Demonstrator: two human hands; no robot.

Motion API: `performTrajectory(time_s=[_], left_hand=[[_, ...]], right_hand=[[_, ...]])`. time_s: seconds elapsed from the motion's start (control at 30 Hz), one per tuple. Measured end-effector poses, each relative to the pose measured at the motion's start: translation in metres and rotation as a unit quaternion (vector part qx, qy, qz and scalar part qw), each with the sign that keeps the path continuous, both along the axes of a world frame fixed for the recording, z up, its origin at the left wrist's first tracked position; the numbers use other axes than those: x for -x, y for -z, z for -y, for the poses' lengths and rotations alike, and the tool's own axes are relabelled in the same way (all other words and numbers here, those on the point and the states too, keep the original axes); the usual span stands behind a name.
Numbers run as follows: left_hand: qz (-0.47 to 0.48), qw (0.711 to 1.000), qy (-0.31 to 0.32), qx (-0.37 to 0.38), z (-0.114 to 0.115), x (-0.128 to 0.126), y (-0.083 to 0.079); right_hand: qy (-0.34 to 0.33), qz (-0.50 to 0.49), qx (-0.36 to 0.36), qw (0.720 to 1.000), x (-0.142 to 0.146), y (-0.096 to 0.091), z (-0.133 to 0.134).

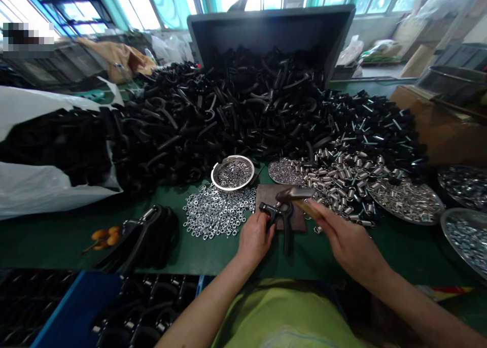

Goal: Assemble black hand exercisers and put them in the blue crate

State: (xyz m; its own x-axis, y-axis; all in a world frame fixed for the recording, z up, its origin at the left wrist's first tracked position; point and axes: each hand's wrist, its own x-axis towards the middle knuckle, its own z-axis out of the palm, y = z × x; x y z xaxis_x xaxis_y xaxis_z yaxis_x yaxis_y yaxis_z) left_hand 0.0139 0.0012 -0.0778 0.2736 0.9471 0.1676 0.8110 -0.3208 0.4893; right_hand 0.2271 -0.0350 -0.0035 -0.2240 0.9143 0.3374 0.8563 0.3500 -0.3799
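Note:
My right hand (348,241) is wrapped round the wooden handle of a hammer (294,193), whose metal head is just above a brown metal plate (264,193) on the green table. With closed fingers, my left hand (255,236) holds a black plastic clamp (287,229) with a curved arm against that plate. The hammer head partly covers the clamp's upper end; I cannot tell whether they touch. Left of the plate lie many loose silver nuts (215,213), and behind them a round metal dish (233,173) holds small pins.
A heap of black plastic parts (228,109) spills from a grey bin (270,13). Metal springs (342,180) and a tray of pins (407,198) lie at right. Finished-looking clamps (152,236), orange fruit (106,236) and a blue crate (61,307) are at left.

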Motion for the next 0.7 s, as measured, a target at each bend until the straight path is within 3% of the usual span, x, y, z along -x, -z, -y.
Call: performTrajectory(time_s=[0.1,0.27,0.37,0.5,0.57,0.63,0.7], left_hand=[[0.0,1.0,0.003,0.001,-0.002,0.0,-0.001],[-0.038,0.999,-0.004,0.034,-0.006,-0.003,-0.008],[-0.055,0.997,-0.004,0.051,-0.011,0.001,-0.012],[-0.037,0.999,-0.03,0.013,-0.016,0.023,-0.021],[0.014,0.998,-0.061,0.006,-0.015,0.038,-0.029],[0.127,0.987,-0.089,0.04,-0.012,0.048,-0.04],[0.298,0.943,-0.088,0.12,-0.007,0.05,-0.048]], right_hand=[[0.003,-0.011,-0.036,0.999,0.0,0.005,0.001],[-0.029,0.1,0.057,0.993,-0.008,0.037,0.002],[-0.012,0.111,0.008,0.994,-0.02,0.048,0.011],[-0.007,0.157,-0.095,0.983,-0.042,0.063,0.029],[-0.003,0.19,-0.134,0.972,-0.052,0.075,0.037],[-0.005,0.22,-0.148,0.964,-0.061,0.087,0.045],[-0.014,0.231,-0.145,0.962,-0.07,0.098,0.05]])
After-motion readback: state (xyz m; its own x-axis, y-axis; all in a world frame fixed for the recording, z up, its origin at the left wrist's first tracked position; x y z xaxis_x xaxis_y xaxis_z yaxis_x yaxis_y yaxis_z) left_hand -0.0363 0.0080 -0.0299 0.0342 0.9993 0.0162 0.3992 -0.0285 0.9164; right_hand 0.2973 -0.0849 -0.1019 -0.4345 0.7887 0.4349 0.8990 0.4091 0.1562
